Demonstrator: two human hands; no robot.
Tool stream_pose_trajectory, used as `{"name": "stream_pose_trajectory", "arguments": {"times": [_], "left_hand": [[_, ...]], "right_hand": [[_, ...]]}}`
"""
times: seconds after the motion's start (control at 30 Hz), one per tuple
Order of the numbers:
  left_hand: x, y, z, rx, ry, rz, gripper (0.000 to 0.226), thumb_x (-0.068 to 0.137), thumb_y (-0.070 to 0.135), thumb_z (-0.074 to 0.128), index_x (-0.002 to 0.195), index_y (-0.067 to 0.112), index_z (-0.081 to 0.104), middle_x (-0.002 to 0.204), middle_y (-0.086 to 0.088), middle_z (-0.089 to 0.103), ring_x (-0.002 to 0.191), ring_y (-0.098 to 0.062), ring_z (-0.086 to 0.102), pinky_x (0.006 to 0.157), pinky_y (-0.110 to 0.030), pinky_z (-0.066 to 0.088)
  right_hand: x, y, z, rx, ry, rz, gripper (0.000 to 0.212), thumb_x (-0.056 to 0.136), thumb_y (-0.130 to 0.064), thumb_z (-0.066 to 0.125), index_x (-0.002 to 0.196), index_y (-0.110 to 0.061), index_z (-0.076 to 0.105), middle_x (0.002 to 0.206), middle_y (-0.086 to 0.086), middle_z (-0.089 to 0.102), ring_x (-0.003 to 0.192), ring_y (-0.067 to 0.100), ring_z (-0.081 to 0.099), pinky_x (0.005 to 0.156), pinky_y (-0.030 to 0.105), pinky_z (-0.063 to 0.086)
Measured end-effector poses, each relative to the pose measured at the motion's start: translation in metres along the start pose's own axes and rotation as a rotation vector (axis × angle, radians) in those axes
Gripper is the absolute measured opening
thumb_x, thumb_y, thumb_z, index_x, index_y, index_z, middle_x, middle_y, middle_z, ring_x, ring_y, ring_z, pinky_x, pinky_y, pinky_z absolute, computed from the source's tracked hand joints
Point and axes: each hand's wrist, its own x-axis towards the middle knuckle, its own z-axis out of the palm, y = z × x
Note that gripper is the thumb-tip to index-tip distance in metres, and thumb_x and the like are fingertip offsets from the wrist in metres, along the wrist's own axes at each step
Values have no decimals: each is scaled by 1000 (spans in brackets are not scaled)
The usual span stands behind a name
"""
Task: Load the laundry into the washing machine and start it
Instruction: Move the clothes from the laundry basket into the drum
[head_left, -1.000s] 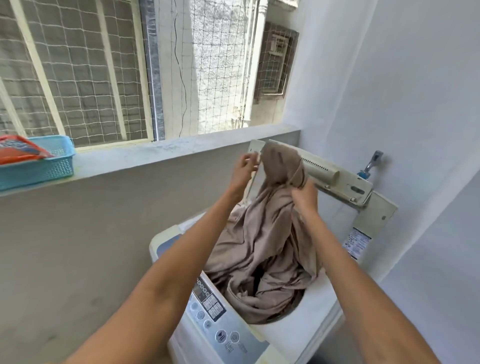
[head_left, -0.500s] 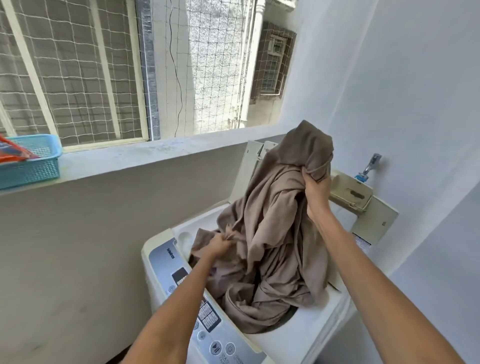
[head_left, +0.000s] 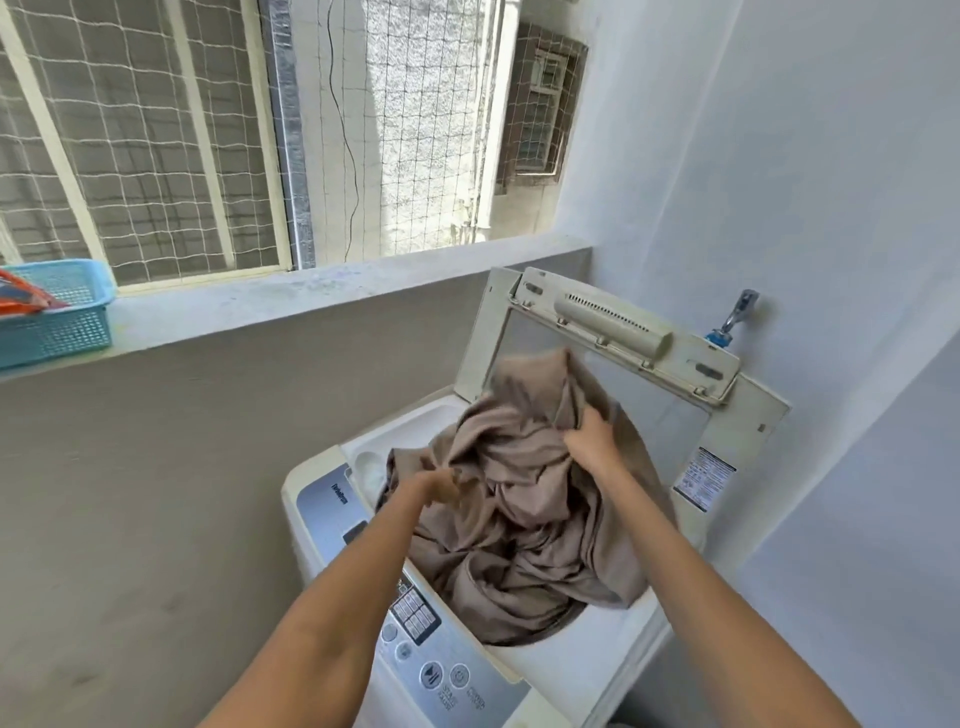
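A large tan cloth (head_left: 524, 525) is bunched in the round opening of a white top-loading washing machine (head_left: 582, 660) and piles above its rim. My left hand (head_left: 441, 480) grips a fold at the cloth's left side. My right hand (head_left: 592, 436) clutches a bunch near its top, low over the drum. The machine's lid (head_left: 623, 332) stands raised at the back. The grey control panel (head_left: 415, 618) with buttons runs along the near edge, partly under my left forearm.
A blue plastic basket (head_left: 57, 317) with something orange in it sits on the concrete window ledge (head_left: 291, 296) at the left. A tap (head_left: 735, 317) sticks out of the right wall behind the lid. Walls close in on the left and right.
My right hand has dropped from head height down to the drum, lowering the cloth's top. The left hand let go high up earlier and now holds the cloth's left side.
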Motion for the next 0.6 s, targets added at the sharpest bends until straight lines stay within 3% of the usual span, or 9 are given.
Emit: {"name": "stream_pose_trajectory", "arguments": {"times": [0.07,0.1,0.17,0.27,0.33,0.4,0.5,0.6], "left_hand": [[7,-18,15,108,-36,-61,53,88,17,56,138,9,41,140,-15,46,113,-24,52,90,-37,47],[9,-26,18,86,44,-47,53,89,20,55,139,10,40,143,-14,45,122,-28,49,99,-39,42],[5,-33,18,-102,348,-88,44,92,25,50,131,4,46,136,-17,50,123,-35,48,100,-40,40],[-1,-42,4,-473,691,-168,46,94,34,41,131,6,43,135,-24,45,122,-40,45,102,-46,39],[1,-44,-2,-625,696,-85,69,88,50,46,144,14,29,146,-23,33,133,-39,33,110,-49,30],[0,-39,-1,-657,631,0,89,78,63,48,150,20,17,151,-21,24,139,-36,26,114,-50,24],[8,-34,11,-632,559,107,101,75,69,55,151,18,12,154,-19,19,144,-32,17,116,-46,18],[19,-35,24,-546,536,103,123,55,86,40,151,17,7,157,-15,12,146,-29,10,118,-48,12]], "right_hand": [[-10,19,18,-169,-111,12,51,84,-3,49,133,-15,49,126,15,59,118,35,53,84,28,41],[-15,30,25,-238,-118,22,49,83,-4,50,130,-17,52,125,14,60,117,35,54,83,29,42],[-23,51,36,-366,-48,100,46,80,-12,54,126,-20,51,128,14,54,119,34,50,89,36,44],[-34,85,39,-550,199,253,77,74,-20,63,142,-23,27,145,17,28,133,36,30,105,48,34],[-38,101,37,-601,255,255,94,73,-19,65,149,-23,10,154,20,10,140,40,18,109,58,27],[-39,113,36,-631,272,230,99,72,-16,66,151,-23,6,156,22,4,140,44,18,108,62,27],[-36,122,37,-612,255,222,101,74,-14,64,151,-26,0,157,22,-1,141,43,17,108,59,28],[-26,130,45,-468,116,144,99,82,-9,58,149,-30,-11,158,16,-8,145,37,9,112,54,24]]}}
